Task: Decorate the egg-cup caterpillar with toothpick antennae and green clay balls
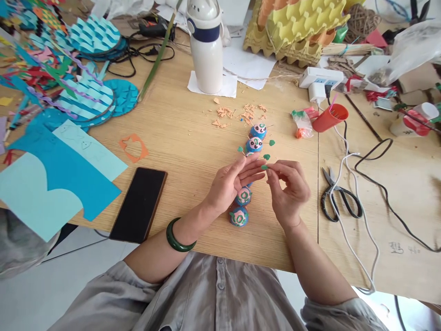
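Observation:
My right hand pinches a small green piece, clay by its look, between thumb and fingertips. Palm upward, my left hand is open with its fingers stretched out beside that piece. Beneath and around the left hand runs a row of blue balls decorated in pink and green. At the near end are two of them, a ball with a green ring and the nearest ball. Beyond my fingers lie a blue ball and the farthest ball. Thin sticks beside them carry green tips. My left fingers partly hide the middle balls.
Orange shavings lie behind the row, near a white bottle. Scissors, cables and a tilted red cup are on the right. A phone and blue paper are on the left. Egg trays stand behind.

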Tool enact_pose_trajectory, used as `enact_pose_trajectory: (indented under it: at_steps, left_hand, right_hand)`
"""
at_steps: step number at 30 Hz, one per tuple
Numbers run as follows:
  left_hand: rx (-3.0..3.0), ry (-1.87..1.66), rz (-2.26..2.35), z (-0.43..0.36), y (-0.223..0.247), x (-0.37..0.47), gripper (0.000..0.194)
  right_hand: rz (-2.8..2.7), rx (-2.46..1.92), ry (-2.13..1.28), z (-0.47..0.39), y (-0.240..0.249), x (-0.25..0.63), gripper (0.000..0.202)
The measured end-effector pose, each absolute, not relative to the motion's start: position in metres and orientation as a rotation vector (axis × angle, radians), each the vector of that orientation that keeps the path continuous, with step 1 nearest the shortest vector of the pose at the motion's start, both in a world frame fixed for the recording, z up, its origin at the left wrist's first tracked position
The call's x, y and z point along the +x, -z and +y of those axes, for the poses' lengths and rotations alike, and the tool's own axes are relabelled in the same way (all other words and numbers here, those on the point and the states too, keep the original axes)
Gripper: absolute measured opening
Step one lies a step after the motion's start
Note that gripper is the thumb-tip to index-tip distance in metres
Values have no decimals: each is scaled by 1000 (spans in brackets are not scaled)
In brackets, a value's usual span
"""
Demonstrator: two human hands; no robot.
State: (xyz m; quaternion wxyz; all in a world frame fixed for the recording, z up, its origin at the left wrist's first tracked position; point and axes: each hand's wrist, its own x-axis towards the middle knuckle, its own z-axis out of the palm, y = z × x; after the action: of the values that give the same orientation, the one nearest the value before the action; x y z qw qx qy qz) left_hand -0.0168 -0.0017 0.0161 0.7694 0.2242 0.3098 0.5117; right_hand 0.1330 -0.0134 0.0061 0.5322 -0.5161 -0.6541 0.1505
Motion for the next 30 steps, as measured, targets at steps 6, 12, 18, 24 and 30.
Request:
enact_pose_trajectory:
  at_steps: [6,12,18,24,30]
  left_hand:
    - [456,-1028,477,0,-20,-20,52]
    - [767,-1146,792,-6,-16,-18,34]
    - [822,-1197,883,-4,-16,-19,23]
    - [880,-1206,905,-3,-18,-19,20]
    - [967,-1285,1006,-1,-14,-21,17]
  right_hand:
    - [-1503,-1236,-367,-17,-4,130,9]
    - [-1591,-1165,-363,-18,-4,128,14]
    - [-1632,-1115,-444,-16,-3,129,18]
    - [-1654,-1109,-353,-13,-5,128,18]
    - [-1591,-1086,-549,-15,-9,127,9]
